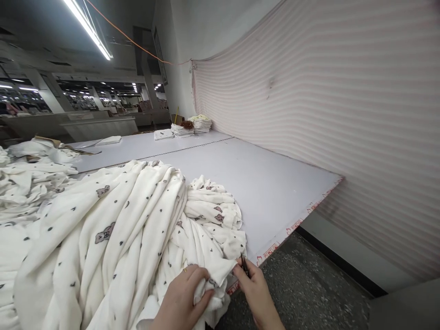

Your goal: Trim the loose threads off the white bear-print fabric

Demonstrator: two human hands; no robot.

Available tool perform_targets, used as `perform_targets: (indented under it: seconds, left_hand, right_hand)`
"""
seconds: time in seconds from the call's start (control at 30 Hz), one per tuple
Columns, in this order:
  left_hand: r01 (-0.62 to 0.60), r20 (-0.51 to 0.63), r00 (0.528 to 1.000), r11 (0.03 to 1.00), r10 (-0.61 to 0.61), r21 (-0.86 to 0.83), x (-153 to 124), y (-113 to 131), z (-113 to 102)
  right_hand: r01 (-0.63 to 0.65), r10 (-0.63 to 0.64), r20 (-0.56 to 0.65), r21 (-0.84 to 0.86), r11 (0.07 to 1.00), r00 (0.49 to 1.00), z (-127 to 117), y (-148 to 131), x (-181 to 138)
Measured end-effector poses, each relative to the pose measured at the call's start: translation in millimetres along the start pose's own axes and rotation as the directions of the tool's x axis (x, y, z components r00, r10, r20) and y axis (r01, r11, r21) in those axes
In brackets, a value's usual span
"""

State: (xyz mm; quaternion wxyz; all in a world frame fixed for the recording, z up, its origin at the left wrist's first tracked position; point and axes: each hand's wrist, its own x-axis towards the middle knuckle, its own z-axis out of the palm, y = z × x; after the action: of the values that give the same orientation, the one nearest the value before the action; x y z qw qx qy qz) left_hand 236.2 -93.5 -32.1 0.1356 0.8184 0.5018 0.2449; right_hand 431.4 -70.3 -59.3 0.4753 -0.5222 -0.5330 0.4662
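A big heap of white fabric point(134, 229) with grey bears and small dark spots lies over the near left of the table. At its near right edge my left hand point(187, 295) is closed around a bunched fold. My right hand point(252, 288) holds small dark thread snips point(244, 264), blades pointing up and away. Its thumb and forefinger also meet a pulled-out corner of the same cloth, stretched between both hands. The snips' handles are partly hidden inside the palm.
The pale table point(275, 183) ends at a taped edge on the right, above a dark speckled floor point(316, 275). Folded white stacks point(201, 124) stand at the far end. Striped sheeting point(309, 82) hangs along the right wall. More white cloth point(30, 178) lies at the left.
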Motion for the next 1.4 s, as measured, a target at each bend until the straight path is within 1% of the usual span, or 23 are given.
perform_targets:
  seconds: [0.1,0.17,0.2,0.23,0.3,0.4,0.47,0.57,0.7,0.77,0.87,0.93,0.97,1.0,1.07,1.1,1.13,1.17,1.2,1.27,1.3,1.33,1.4]
  left_hand:
    - [0.0,-0.022,1.0,1.0,0.0,0.022,0.5,-0.7,2.8]
    - [0.012,-0.051,0.999,1.0,-0.012,0.002,0.8,-1.4,2.3]
    - [0.022,-0.068,0.997,1.0,-0.023,-0.012,1.0,-1.9,1.6]
    - [0.03,-0.079,0.996,0.999,-0.032,-0.023,1.2,-2.5,1.0]
    - [0.033,-0.093,0.995,0.999,-0.036,-0.028,1.4,-3.6,0.4]
    - [0.006,-0.108,0.994,1.0,-0.008,-0.017,1.2,-4.3,1.6]
    - [-0.003,-0.111,0.994,1.0,0.002,-0.009,1.1,-4.0,2.8]
    - [0.006,-0.099,0.995,1.0,-0.007,-0.008,1.0,-3.0,3.8]
    - [0.045,-0.08,0.996,0.999,-0.047,-0.027,2.0,-1.6,2.8]
    - [0.076,-0.066,0.995,0.996,-0.08,-0.053,3.1,-0.7,1.0]
    - [0.134,-0.022,0.99,0.974,-0.141,-0.183,5.6,0.9,-4.9]
    - [0.211,0.052,0.977,0.914,-0.206,-0.347,7.3,1.3,-10.5]
    - [0.286,0.099,0.958,0.857,-0.269,-0.429,8.0,1.0,-13.3]
    - [0.385,0.15,0.921,0.78,-0.36,-0.493,8.7,0.4,-15.8]
    - [0.581,0.241,0.796,0.591,-0.555,-0.56,10.1,-1.8,-19.7]
    - [0.64,0.273,0.736,0.506,-0.62,-0.579,10.8,-3.2,-21.0]
    - [0.664,0.298,0.702,0.445,-0.646,-0.6,11.7,-4.6,-21.7]
    - [0.657,0.315,0.703,0.413,-0.638,-0.63,12.7,-5.9,-22.1]
    - [0.63,0.328,0.729,0.401,-0.601,-0.665,13.9,-6.9,-22.3]
    - [0.56,0.335,0.791,0.385,-0.512,-0.734,15.9,-8.2,-22.2]
    - [0.538,0.334,0.806,0.37,-0.489,-0.757,16.5,-8.5,-22.1]
    - [0.532,0.337,0.808,0.352,-0.483,-0.771,16.7,-8.9,-21.9]
    - [0.555,0.351,0.778,0.31,-0.521,-0.772,15.8,-10.4,-21.5]
  right_hand:
    - [0.004,-0.012,-0.089,-0.086,0.996,0.996,0.3,-3.9,2.1]
    - [0.01,-0.04,-0.148,-0.196,0.981,0.988,1.7,-6.2,2.1]
    - [0.022,-0.064,-0.152,-0.264,0.964,0.986,2.3,-7.9,1.1]
    - [0.044,-0.092,-0.131,-0.329,0.943,0.987,2.4,-10.0,-0.8]
    - [0.126,-0.146,-0.019,-0.401,0.907,0.989,1.1,-15.9,-6.7]
    - [0.225,-0.176,0.162,-0.369,0.902,0.971,-4.2,-27.5,-17.2]
    - [0.227,-0.163,0.191,-0.385,0.895,0.968,-7.2,-35.0,-22.0]
    - [0.231,-0.167,0.177,-0.455,0.86,0.97,-8.6,-42.7,-23.2]
    - [0.268,-0.172,0.233,-0.482,0.834,0.957,-8.2,-44.8,-19.9]
    - [0.254,-0.178,0.199,-0.476,0.842,0.964,-7.7,-42.1,-19.6]
    - [0.198,-0.196,0.054,-0.465,0.863,0.979,-3.6,-34.2,-19.2]
    - [0.179,-0.202,-0.002,-0.448,0.876,0.979,2.1,-28.5,-15.6]
    - [0.18,-0.198,0.002,-0.433,0.883,0.98,5.7,-26.1,-12.5]
    - [0.18,-0.191,0.016,-0.416,0.892,0.982,9.5,-24.2,-8.7]
    - [0.164,-0.167,0.024,-0.362,0.918,0.986,17.1,-22.1,-1.1]
    - [0.15,-0.157,0.007,-0.328,0.933,0.988,20.5,-21.9,1.8]
    - [0.154,-0.163,-0.009,-0.292,0.944,0.987,23.5,-22.2,3.8]
    - [0.186,-0.195,-0.012,-0.254,0.949,0.981,26.1,-22.7,4.8]
    - [0.245,-0.25,0.003,-0.212,0.946,0.968,28.2,-23.4,5.0]
    - [0.376,-0.367,0.086,-0.14,0.916,0.926,31.8,-24.6,4.0]
    - [0.411,-0.398,0.123,-0.11,0.905,0.909,33.5,-24.8,3.5]
    - [0.408,-0.393,0.146,-0.089,0.909,0.908,35.4,-24.7,3.3]
    - [0.332,-0.317,0.163,-0.08,0.94,0.934,40.1,-23.3,3.7]
